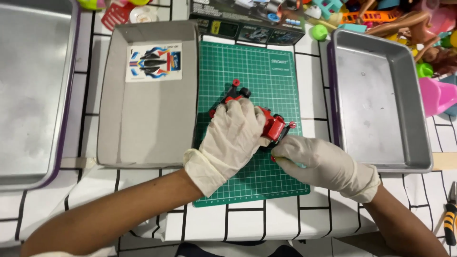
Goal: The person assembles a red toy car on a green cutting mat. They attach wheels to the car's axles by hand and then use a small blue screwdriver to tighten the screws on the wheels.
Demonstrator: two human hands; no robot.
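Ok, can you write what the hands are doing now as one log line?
left hand: pressing down on red toy car | right hand: fingers at car's rear | car: on green cutting mat | sticker sheet: in grey box lid

Two metal trays [381, 47], sticker sheet [153, 62] in grey box lid [143, 123], pliers [450, 216].

Red toy car [272, 124] mostly hidden under left hand [232, 138]; pliers [450, 220] cut by right edge; right hand's [316, 161] fingertip contact perhaps unclear.
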